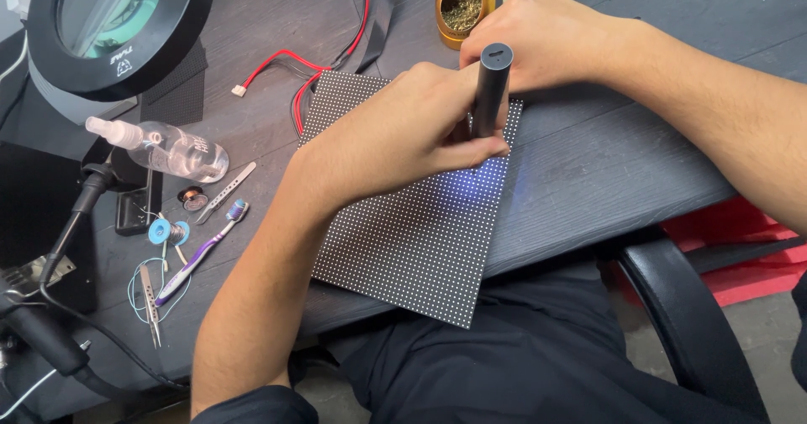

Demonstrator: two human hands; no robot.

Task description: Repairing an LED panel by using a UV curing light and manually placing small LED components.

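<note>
Left hand point(403, 134) is clamped round a dark pen-shaped tool point(490, 88), tip on the LED matrix panel point(412, 239) overhanging the desk's point(605, 155) front edge. Right hand point(538, 42) rests loosely curled on the panel's far edge.

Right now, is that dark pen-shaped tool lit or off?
Lit, it seems. The pen-shaped tool stands upright in the left hand, and a bluish glow falls on the dotted panel just below its tip.
</note>
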